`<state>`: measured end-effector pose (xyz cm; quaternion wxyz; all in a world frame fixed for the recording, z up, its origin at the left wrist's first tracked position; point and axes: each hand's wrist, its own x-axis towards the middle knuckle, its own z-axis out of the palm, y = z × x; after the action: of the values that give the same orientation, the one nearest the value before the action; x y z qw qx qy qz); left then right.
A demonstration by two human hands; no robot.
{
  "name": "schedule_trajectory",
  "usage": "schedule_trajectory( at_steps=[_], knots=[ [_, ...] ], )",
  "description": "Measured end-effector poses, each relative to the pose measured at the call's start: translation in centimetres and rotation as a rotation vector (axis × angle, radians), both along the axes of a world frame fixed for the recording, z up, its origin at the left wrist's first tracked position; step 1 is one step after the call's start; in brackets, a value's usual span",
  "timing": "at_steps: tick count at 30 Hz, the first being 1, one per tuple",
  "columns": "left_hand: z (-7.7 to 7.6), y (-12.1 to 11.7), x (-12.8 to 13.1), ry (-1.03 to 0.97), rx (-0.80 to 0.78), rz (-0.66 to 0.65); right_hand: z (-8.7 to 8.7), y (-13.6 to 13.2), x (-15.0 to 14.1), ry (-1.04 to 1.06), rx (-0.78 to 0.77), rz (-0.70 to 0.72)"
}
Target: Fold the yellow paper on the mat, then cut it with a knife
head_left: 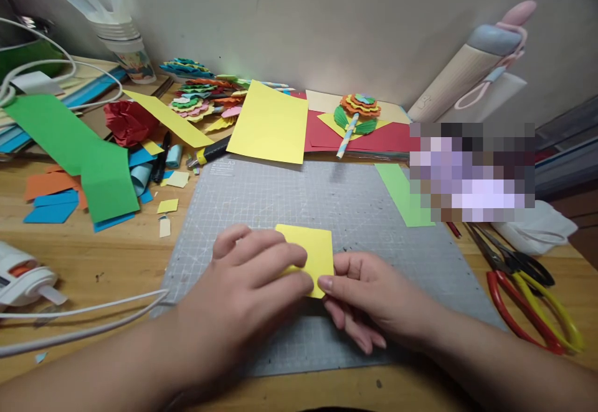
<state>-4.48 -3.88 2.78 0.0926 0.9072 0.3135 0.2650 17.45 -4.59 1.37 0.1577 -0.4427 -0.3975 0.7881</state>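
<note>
A small yellow paper square is held between my hands above the grey cutting mat. From the left, my left hand covers part of the square, its fingers bent over it and the thumb close to the index finger. A raised paper edge shows near those fingertips. My right hand pinches the lower right corner, thumb on top and the other fingers curled underneath. Behind the mat's far edge lies a larger yellow paper sheet. The underside of the small square is hidden.
Scissors with red handles lie at the right. A light green paper strip crosses the mat's right edge. At left are a green paper piece, a glue gun and a utility knife. A paper flower lies behind.
</note>
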Motion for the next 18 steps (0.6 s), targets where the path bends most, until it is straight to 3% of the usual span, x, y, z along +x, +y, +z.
schedule_trajectory(
  at_steps=[2,4,6,8,11,14,18],
  knots=[
    [0.1,0.1,-0.2,0.064,0.056,-0.094,0.0,0.1,0.0,-0.030,0.000,0.066],
    [-0.1,0.1,-0.2,0.095,0.120,-0.090,0.1,0.2,0.1,-0.135,0.113,0.067],
    [-0.4,0.0,-0.1,0.152,0.171,-0.073,0.3,0.2,0.5,-0.332,0.418,0.017],
    [-0.7,-0.1,0.0,0.216,0.158,-0.072,0.5,0.1,1.0,-0.485,0.817,0.011],
    [-1.0,-0.1,0.1,0.242,0.064,-0.073,0.5,-0.2,1.5,-0.472,1.243,0.159],
    [-1.0,-0.2,0.1,0.235,-0.021,-0.051,0.4,-0.4,1.6,-0.457,1.430,0.313],
    [-1.0,-0.2,0.2,0.210,-0.047,-0.026,0.6,-0.4,1.5,-0.532,1.479,0.467]
  ],
)
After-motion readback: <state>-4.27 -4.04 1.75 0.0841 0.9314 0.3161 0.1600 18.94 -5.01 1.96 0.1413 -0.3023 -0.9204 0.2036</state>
